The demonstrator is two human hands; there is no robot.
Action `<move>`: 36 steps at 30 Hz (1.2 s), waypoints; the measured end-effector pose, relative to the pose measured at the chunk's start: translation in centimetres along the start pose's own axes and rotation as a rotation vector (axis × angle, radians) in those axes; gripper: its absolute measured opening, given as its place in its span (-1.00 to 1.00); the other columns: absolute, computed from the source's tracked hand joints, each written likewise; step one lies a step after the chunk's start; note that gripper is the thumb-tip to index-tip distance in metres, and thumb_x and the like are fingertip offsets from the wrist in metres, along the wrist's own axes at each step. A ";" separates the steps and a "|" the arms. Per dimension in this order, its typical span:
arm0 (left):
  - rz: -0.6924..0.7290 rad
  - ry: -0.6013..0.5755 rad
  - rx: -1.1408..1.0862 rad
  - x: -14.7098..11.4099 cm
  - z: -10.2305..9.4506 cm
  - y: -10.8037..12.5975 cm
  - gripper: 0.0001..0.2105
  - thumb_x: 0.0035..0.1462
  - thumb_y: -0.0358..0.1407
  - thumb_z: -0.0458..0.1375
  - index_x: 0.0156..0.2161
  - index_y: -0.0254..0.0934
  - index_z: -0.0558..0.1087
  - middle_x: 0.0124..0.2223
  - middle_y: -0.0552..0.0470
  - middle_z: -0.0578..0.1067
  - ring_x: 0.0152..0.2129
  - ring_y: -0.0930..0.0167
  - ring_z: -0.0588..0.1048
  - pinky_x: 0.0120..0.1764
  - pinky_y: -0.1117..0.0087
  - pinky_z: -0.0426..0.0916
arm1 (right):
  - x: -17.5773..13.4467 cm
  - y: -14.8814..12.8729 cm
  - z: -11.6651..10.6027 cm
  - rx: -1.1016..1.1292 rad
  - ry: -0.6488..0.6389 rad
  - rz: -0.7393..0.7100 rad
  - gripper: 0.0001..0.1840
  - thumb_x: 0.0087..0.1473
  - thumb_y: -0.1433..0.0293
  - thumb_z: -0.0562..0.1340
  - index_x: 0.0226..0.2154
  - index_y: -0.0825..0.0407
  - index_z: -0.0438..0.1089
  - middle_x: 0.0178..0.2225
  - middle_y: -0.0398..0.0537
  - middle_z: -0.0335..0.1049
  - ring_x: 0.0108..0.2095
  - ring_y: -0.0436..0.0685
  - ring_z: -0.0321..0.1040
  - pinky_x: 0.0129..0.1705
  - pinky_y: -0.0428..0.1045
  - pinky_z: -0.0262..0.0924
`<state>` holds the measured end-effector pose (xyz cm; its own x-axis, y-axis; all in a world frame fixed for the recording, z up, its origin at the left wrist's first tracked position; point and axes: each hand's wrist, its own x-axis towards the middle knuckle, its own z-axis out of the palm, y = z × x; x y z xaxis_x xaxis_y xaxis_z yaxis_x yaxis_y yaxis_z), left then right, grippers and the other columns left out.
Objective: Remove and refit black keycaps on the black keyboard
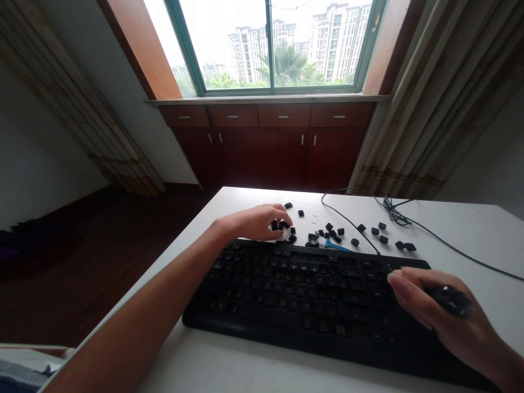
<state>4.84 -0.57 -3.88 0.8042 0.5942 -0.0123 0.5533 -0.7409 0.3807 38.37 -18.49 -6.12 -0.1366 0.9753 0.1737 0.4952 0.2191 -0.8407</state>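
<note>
My left hand (264,221) reaches over the white table behind the keyboard. Its fingers curve, with thumb and fingertips apart, around a few loose black keycaps (284,224). Whether it touches any of them is hard to see. A black keyboard (270,314) lies in front of me, with gaps where keys are off. Over its right end, my right hand (436,305) is closed around a tool with a dark handle (454,300), which sticks out above the thumb; its tip is hidden. A small blue brush (335,246) with pale bristles rests behind the keyboard.
Several more black keycaps (375,231) lie scattered across the white table (245,197). A thin bent wire (315,219) lies among them. The keyboard's cable (454,245) loops over the right side, bundled at the back. Dark red cabinets (282,155) stand beyond, under a window.
</note>
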 end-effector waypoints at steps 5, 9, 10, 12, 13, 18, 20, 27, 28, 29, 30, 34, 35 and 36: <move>0.009 -0.003 -0.004 -0.2 -0.2 0.0 -0.61 0.15 -0.26 0.22 0.11 -0.14 0.46 0.06 -0.05 0.47 -0.10 0.31 0.50 -0.06 0.38 0.38 | 0.1 0.0 0.0 -0.005 -0.004 -0.006 -0.40 0.28 0.07 0.15 -0.67 0.02 0.05 -0.68 -0.19 0.04 -0.64 -0.04 -0.01 -0.61 -0.06 -0.06; 0.003 -0.046 0.007 -0.6 -0.9 0.2 -0.51 0.09 -0.38 0.19 0.16 -0.12 0.41 0.12 -0.03 0.43 -0.02 0.30 0.47 0.02 0.39 0.35 | 0.1 -0.1 0.0 0.007 -0.015 -0.010 -0.39 0.28 0.07 0.14 -0.68 0.01 0.05 -0.68 -0.19 0.04 -0.64 -0.04 -0.02 -0.60 -0.05 -0.05; -0.013 -0.055 0.010 -0.8 -1.0 0.3 -0.49 0.07 -0.40 0.18 0.17 -0.11 0.40 0.14 -0.02 0.42 0.01 0.30 0.46 0.04 0.40 0.35 | 0.1 -0.1 0.0 0.007 -0.020 -0.012 -0.39 0.29 0.07 0.14 -0.68 0.01 0.05 -0.68 -0.19 0.04 -0.64 -0.04 -0.02 -0.60 -0.05 -0.05; -0.051 -0.072 0.015 -1.0 -1.3 0.1 -0.46 0.04 -0.42 0.17 0.17 -0.09 0.39 0.17 0.00 0.40 0.03 0.30 0.45 0.03 0.41 0.35 | 0.1 0.0 0.0 0.002 -0.021 -0.014 -0.39 0.29 0.08 0.14 -0.68 0.02 0.05 -0.69 -0.19 0.04 -0.64 -0.04 -0.01 -0.60 -0.05 -0.05; -0.066 -0.075 0.018 -1.1 -1.4 0.0 -0.45 0.03 -0.42 0.17 0.17 -0.09 0.39 0.17 0.00 0.40 0.02 0.31 0.46 0.02 0.42 0.36 | 0.1 0.0 0.0 0.000 -0.022 -0.015 -0.39 0.29 0.08 0.14 -0.68 0.02 0.05 -0.69 -0.19 0.05 -0.64 -0.04 -0.01 -0.59 -0.05 -0.05; -0.091 -0.016 0.033 -0.9 -1.1 -0.8 -0.52 0.09 -0.39 0.17 0.15 -0.12 0.41 0.12 -0.03 0.44 -0.07 0.33 0.50 -0.07 0.40 0.38 | 0.0 0.1 -0.1 0.004 -0.027 -0.016 -0.39 0.29 0.09 0.14 -0.68 0.02 0.05 -0.69 -0.19 0.05 -0.64 -0.04 -0.01 -0.60 -0.05 -0.06; -0.095 0.018 0.040 -0.7 -0.8 -1.1 -0.53 0.11 -0.38 0.18 0.15 -0.12 0.41 0.10 -0.03 0.46 -0.06 0.32 0.50 -0.07 0.39 0.37 | 0.0 0.1 -0.1 0.000 -0.023 -0.015 -0.39 0.29 0.08 0.14 -0.68 0.01 0.05 -0.68 -0.19 0.05 -0.64 -0.04 -0.01 -0.60 -0.05 -0.05; -0.174 0.090 0.059 -0.7 -0.5 -1.9 -0.57 0.15 -0.31 0.17 0.15 -0.18 0.41 0.06 -0.06 0.49 -0.17 0.35 0.53 -0.19 0.43 0.43 | 0.0 0.2 -0.1 -0.004 -0.025 -0.016 -0.39 0.30 0.09 0.14 -0.67 0.02 0.05 -0.68 -0.19 0.05 -0.63 -0.05 -0.01 -0.58 -0.06 -0.05; -0.185 0.087 0.056 -0.7 -0.5 -2.0 -0.58 0.14 -0.31 0.17 0.13 -0.19 0.42 0.05 -0.06 0.49 -0.19 0.36 0.54 -0.21 0.43 0.43 | -0.1 0.2 -0.1 -0.003 -0.028 -0.015 -0.39 0.30 0.09 0.13 -0.67 0.03 0.05 -0.67 -0.20 0.04 -0.63 -0.05 -0.01 -0.58 -0.06 -0.05; -0.194 0.082 0.049 -0.8 -0.6 -2.0 -0.59 0.13 -0.31 0.18 0.11 -0.20 0.44 0.05 -0.07 0.49 -0.22 0.36 0.54 -0.24 0.43 0.44 | -0.1 0.2 -0.1 -0.002 -0.032 -0.012 -0.40 0.30 0.09 0.13 -0.67 0.03 0.05 -0.67 -0.20 0.04 -0.63 -0.05 -0.01 -0.58 -0.05 -0.05; -0.201 0.075 0.040 -0.8 -0.6 -2.0 -0.61 0.12 -0.31 0.18 0.09 -0.21 0.46 0.03 -0.07 0.50 -0.24 0.37 0.55 -0.25 0.43 0.44 | -0.1 0.2 -0.1 0.000 -0.035 -0.008 -0.40 0.30 0.09 0.13 -0.67 0.02 0.05 -0.67 -0.19 0.04 -0.63 -0.05 -0.01 -0.58 -0.05 -0.05; -0.207 0.073 0.009 -0.5 -0.4 -1.8 -0.67 0.12 -0.32 0.17 0.01 -0.25 0.51 -0.01 -0.09 0.52 -0.28 0.37 0.56 -0.26 0.43 0.46 | -0.2 0.4 -0.1 0.003 -0.025 0.000 -0.40 0.30 0.09 0.13 -0.66 0.02 0.04 -0.67 -0.20 0.03 -0.63 -0.04 -0.02 -0.57 -0.05 -0.06; -0.199 0.083 0.009 -0.4 -0.2 -1.7 -0.69 0.13 -0.32 0.16 0.00 -0.26 0.52 -0.02 -0.10 0.52 -0.27 0.37 0.56 -0.25 0.42 0.45 | -0.2 0.4 -0.1 0.003 -0.022 0.002 -0.40 0.31 0.09 0.13 -0.66 0.02 0.04 -0.67 -0.20 0.03 -0.62 -0.04 -0.02 -0.56 -0.05 -0.06; -0.188 0.094 0.013 -0.3 -0.1 -1.6 -0.70 0.15 -0.32 0.15 -0.01 -0.26 0.53 -0.03 -0.10 0.52 -0.27 0.37 0.56 -0.25 0.42 0.45 | -0.2 0.4 -0.1 0.002 -0.023 0.004 -0.40 0.31 0.10 0.13 -0.66 0.02 0.03 -0.66 -0.20 0.03 -0.62 -0.04 -0.02 -0.56 -0.05 -0.06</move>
<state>3.68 0.49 -4.40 0.6634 0.7482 0.0042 0.6947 -0.6180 0.3680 38.66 -18.57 -6.49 -0.1540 0.9753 0.1586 0.4938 0.2150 -0.8426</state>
